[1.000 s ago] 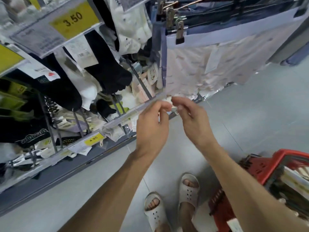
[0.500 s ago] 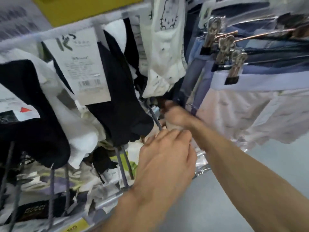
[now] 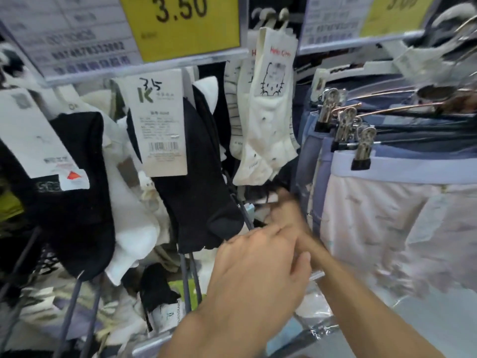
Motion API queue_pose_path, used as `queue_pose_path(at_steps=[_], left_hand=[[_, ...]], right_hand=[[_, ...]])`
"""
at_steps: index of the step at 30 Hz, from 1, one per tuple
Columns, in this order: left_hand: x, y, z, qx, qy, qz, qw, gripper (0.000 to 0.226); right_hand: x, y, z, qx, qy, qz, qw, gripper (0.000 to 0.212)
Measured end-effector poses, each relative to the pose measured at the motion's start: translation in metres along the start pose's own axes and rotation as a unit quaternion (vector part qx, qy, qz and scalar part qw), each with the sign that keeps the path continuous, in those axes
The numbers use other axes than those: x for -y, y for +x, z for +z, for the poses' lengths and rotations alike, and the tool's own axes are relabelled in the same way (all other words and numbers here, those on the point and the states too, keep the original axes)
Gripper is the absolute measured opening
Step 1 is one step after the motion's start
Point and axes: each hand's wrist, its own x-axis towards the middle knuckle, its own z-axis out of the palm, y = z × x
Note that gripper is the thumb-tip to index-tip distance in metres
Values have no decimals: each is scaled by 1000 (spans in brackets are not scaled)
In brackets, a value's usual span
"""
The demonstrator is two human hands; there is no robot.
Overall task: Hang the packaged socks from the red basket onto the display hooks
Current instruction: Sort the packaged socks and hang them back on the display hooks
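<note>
Both my hands reach into the sock rack. My right hand [image 3: 285,215] is blurred, its fingers bunched deep between the hanging socks and the blue garments, by a grey display hook [image 3: 245,211]. My left hand [image 3: 258,270] lies just below it, fingers curled, with its fingertips near the hook's end. A clear plastic packet of socks [image 3: 313,298] shows under the two hands; its top is hidden by them. The red basket is out of view.
Black socks [image 3: 198,192] and white cat-print socks [image 3: 268,130] hang above the hands under a yellow 3.50 price sign [image 3: 180,24]. Clip hangers [image 3: 343,125] with blue and pale garments [image 3: 374,228] crowd the right. More socks fill the lower hooks [image 3: 191,280].
The view and both hands have closed in on the rack. The hands rose from in front of the lower shelf rail to the hook between the black socks and the blue garments.
</note>
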Motion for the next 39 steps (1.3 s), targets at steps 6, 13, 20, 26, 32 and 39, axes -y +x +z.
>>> queue_pose_path(at_steps=[6, 13, 20, 26, 32, 39], left_hand=[[-1, -1, -2, 6, -37, -32, 999, 26], [-1, 9, -21, 55, -273, -110, 954, 22], [-5, 14, -35, 149, -625, -54, 765, 52], [-11, 21, -32, 91, -681, -83, 722, 32], [0, 14, -36, 92, -648, -84, 752, 19], [2, 11, -49, -50, -615, 28, 787, 27]], right_hand=[[4, -75, -59, -39, 153, -13, 987, 32], [36, -123, -114, 29, 295, -39, 954, 24], [48, -138, -149, 92, 185, -90, 974, 20], [55, -149, -160, 135, -108, -202, 964, 22], [70, -160, -162, 321, -40, -156, 933, 34], [99, -142, -148, 41, 118, -197, 972, 30]])
